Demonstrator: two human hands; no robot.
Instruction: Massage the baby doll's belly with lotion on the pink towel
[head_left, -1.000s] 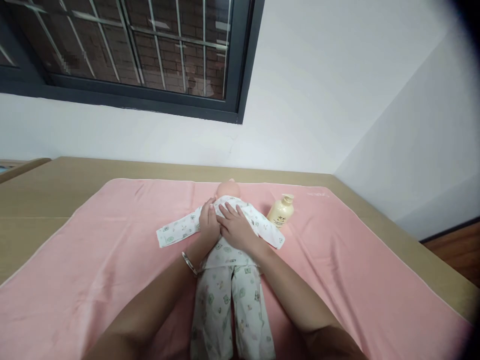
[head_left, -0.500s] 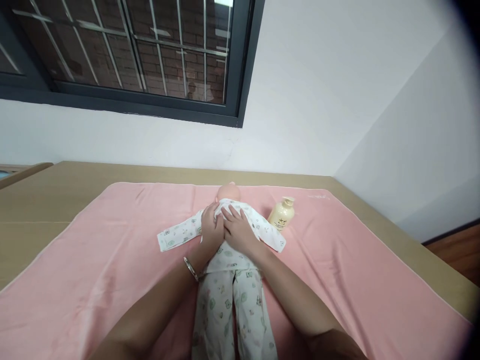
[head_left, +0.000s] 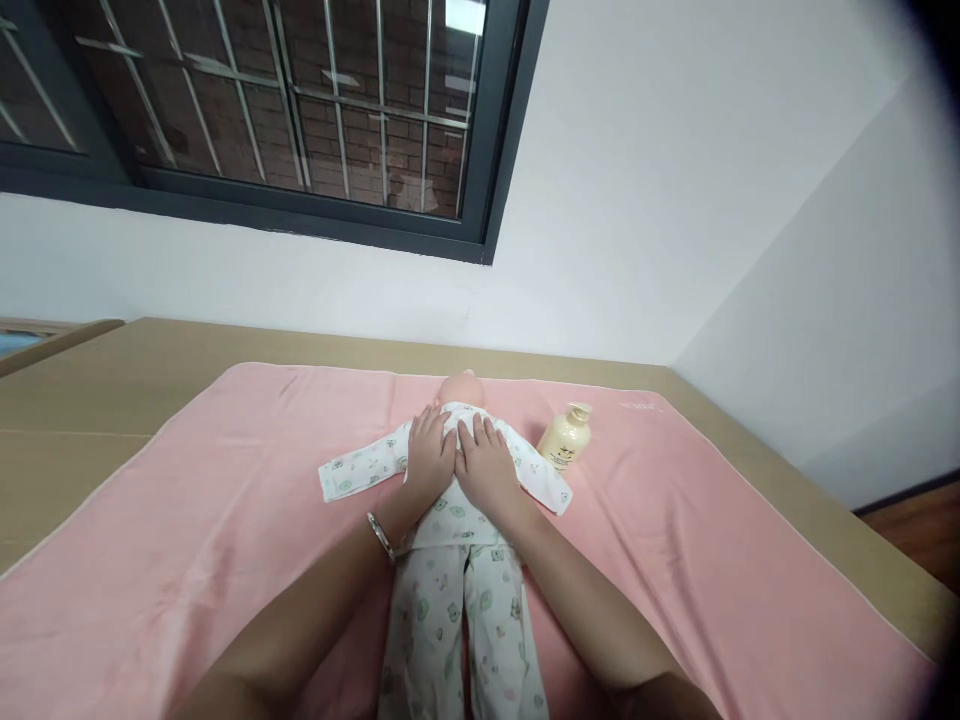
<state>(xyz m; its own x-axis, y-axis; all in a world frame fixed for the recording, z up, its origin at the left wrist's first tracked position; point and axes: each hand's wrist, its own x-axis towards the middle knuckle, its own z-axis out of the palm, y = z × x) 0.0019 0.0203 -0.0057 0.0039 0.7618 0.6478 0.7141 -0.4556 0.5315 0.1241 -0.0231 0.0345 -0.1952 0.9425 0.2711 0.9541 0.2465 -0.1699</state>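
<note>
a tan bed (head_left: 90, 400) fills the lower view, set against a white wall (head_left: 660, 200) under a dark-framed window (head_left: 300, 110). a pink blanket (head_left: 187, 540) lies spread over the bed. on the blanket, along its middle, a doll (head_left: 450, 560) lies on its back in white printed pyjamas, head toward the wall, legs toward the camera, sleeves stretched out to either side. a cream pump bottle (head_left: 566, 436) rests on the blanket just beside the doll's far sleeve end, apart from both hands.

the left hand (head_left: 430, 458) lies flat on the doll's chest, fingers extended and close together, palm down; it presses on the cloth and grasps nothing. the right hand (head_left: 486, 462) lies flat beside it, likewise outspread, palm down on the chest, clasping nothing; the two hands touch along their inner edges. a bangle (head_left: 380, 535) sits on the left wrist.

compared with half a second ago: the fingers of both hands were bent and bunched at the collar; they now lie straightened and flat, side by side, a little lower on the chest. the view has tilted slightly, showing more of the window. doll and bottle keep their places.
</note>
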